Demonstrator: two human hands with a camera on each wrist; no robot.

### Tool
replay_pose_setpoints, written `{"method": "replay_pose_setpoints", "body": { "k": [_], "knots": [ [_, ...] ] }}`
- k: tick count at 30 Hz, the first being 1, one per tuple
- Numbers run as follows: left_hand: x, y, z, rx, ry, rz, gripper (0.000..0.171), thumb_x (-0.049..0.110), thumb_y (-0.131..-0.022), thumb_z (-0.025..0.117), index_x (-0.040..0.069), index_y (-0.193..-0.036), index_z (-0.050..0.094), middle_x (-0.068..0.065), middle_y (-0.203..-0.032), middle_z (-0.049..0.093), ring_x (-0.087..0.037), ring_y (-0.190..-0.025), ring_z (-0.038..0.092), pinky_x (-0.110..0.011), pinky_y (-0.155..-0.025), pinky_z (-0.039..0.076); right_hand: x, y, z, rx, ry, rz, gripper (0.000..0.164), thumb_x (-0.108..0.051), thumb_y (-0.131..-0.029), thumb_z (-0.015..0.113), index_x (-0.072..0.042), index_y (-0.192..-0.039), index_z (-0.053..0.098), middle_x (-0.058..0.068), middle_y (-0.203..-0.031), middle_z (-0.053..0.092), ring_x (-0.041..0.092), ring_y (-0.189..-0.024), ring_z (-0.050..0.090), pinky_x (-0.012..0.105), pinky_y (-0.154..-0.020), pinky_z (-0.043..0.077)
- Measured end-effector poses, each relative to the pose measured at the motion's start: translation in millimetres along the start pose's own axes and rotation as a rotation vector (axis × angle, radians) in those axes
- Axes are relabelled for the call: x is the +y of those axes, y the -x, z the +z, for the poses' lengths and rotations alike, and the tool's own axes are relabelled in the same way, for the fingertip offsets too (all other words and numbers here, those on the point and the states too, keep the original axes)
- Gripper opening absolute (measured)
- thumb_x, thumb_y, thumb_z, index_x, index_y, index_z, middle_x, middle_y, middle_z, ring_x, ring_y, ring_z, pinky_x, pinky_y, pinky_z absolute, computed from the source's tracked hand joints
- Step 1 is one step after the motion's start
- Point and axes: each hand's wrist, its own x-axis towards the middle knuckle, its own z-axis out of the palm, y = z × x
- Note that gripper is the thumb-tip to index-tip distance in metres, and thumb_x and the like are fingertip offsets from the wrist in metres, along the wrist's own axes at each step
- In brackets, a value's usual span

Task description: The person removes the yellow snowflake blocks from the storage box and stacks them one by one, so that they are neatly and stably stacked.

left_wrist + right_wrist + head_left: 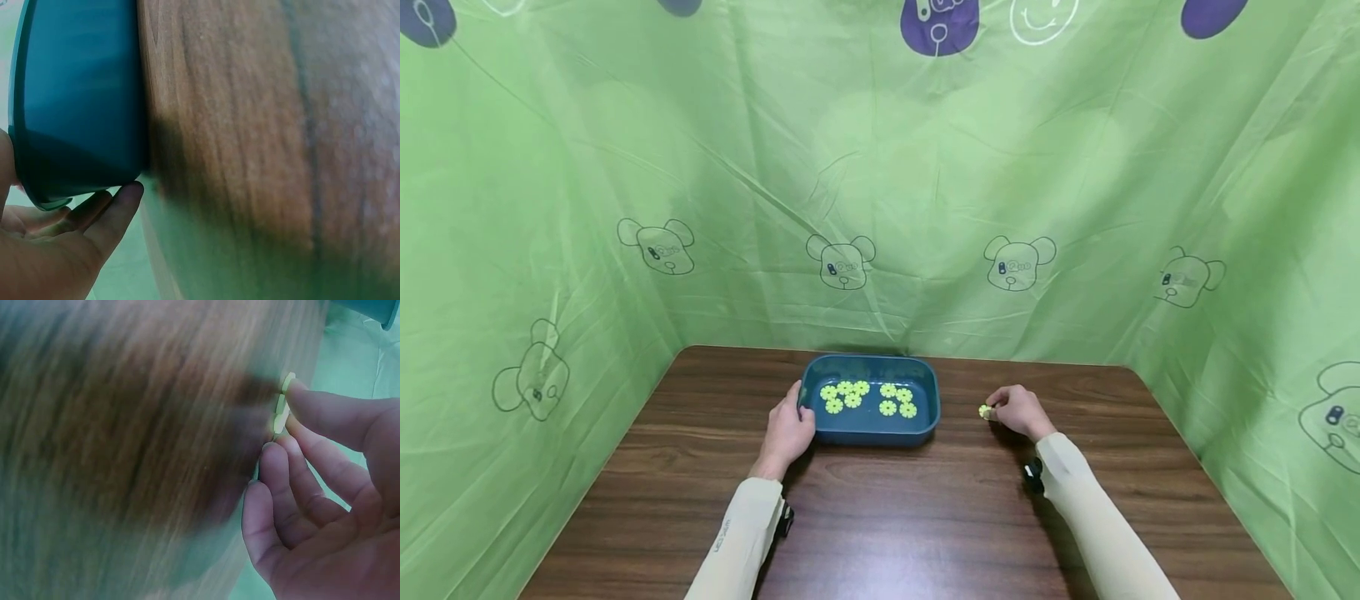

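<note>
Here, the right grip [1020, 411] pinches 1 yellow flower [983, 412] (left grip [788, 429] holds blue tray [872, 437]).

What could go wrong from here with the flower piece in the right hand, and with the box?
The right hand pinches the flower piece near its fingertips, so it might slip out. The left hand holds the box at one end; a sudden pull could shift the flowers inside.

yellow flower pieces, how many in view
10 visible: five flower pieces in the left half of the blue tray, four in its right half, one pinched in the right hand; more may be hidden there.
</note>
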Motion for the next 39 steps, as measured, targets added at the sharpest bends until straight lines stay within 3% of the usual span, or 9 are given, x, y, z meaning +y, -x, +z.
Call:
{"method": "replay_pose_setpoints", "body": {
  "k": [11, 24, 34, 39],
  "knots": [
    [-0.6, -0.9, 0.0, -0.002, 0.007, -0.008, 0.061, 0.011, -0.098, 0.045, -0.002, -0.156, 0.032, -0.029, -0.153, 0.044, -0.044, -0.141, 0.044, -0.055, -0.114, 0.038, -0.4, 2.2, 1.8, 0.034, 0.036, -0.038, 0.018, -0.016, -0.085, 0.079, -0.005, -0.097, 0.076, 0.006, -0.087, 0.071, 0.021, -0.081, 0.064, 0.041, -0.078, 0.052],
    [0.4, -0.9, 1.3, 0.001, 0.001, -0.012, 0.06, 0.012, -0.098, 0.044, -0.002, -0.156, 0.034, -0.03, -0.152, 0.045, -0.044, -0.14, 0.045, -0.056, -0.113, 0.039, -2.3, 5.1, 3.1, 0.063, 0.048, -0.035, 0.016, -0.016, -0.085, 0.08, -0.006, -0.097, 0.078, 0.007, -0.088, 0.073, 0.023, -0.085, 0.066, 0.043, -0.082, 0.052],
    [-0.6, -1.4, 0.6, 0.008, 0.01, 0.0, 0.06, 0.012, -0.098, 0.045, -0.001, -0.156, 0.034, -0.03, -0.151, 0.046, -0.044, -0.139, 0.046, -0.056, -0.113, 0.04, -4.0, 7.4, 3.2, 0.055, 0.07, -0.042, 0.019, -0.02, -0.086, 0.079, -0.006, -0.099, 0.078, 0.008, -0.091, 0.074, 0.025, -0.09, 0.066, 0.043, -0.082, 0.052],
    [-0.5, -2.3, 0.4, 0.01, 0.005, 0.005, 0.06, 0.011, -0.098, 0.045, -0.002, -0.156, 0.034, -0.03, -0.15, 0.046, -0.045, -0.138, 0.047, -0.056, -0.112, 0.041, -8.0, 9.6, 1.2, 0.038, 0.033, -0.014, 0.025, -0.018, -0.088, 0.076, -0.003, -0.107, 0.076, 0.009, -0.089, 0.073, 0.019, -0.077, 0.065, 0.036, -0.072, 0.05]
  ]
}}
